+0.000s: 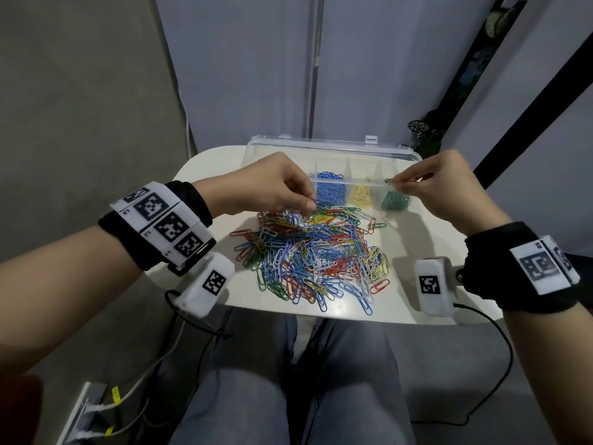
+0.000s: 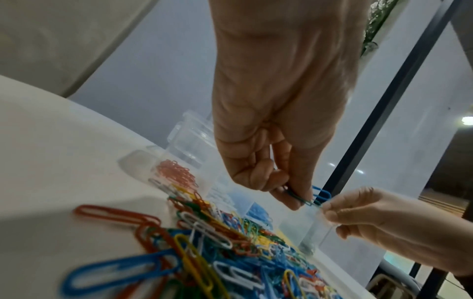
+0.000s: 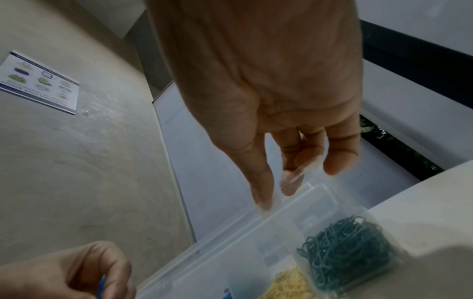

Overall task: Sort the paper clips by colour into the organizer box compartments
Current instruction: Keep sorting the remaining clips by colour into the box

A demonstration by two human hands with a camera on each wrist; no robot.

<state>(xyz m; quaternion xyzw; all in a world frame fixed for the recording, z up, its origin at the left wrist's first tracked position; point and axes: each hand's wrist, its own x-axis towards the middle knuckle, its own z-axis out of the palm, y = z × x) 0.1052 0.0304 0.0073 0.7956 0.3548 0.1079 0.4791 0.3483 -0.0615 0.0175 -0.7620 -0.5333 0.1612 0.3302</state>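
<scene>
Setting: grey partition panels fill the upper part of the head view; a small pale desk (image 1: 205, 162) sits mid-frame above the person's lap.
Organizer box: clear organizer box (image 1: 333, 149) at the far edge of the desk, lid open; blue clips (image 1: 330, 191), yellow clips (image 1: 362, 195) and green clips (image 1: 394, 200) lie in separate compartments side by side. The left wrist view also shows red clips (image 2: 176, 174) in a compartment at its left end.
Unsorted pile: mixed paper clips (image 1: 314, 255) spread over the centre of the desk, just in front of the box, many overlapping.
Left hand: left hand (image 1: 272, 184) is over the far edge of the pile, fingers curled; thumb and fingertips pinch a blue clip (image 2: 321, 194) together with a darker one, green or teal.
Right hand: right hand (image 1: 442, 184) hovers over the green compartment, thumb and forefinger pinched on a green clip (image 1: 389, 180) at the box's near wall; the right wrist view is too blurred to confirm it.
Progress: judged partway through, with a large pile left.
Handling: clips look light, stiff and smooth-coated, likely to hook into neighbours. Best taken by one rounded end and lifted clear, shaking off any that cling.
Risk: a snagged clip of another colour could ride into the wrong compartment.
</scene>
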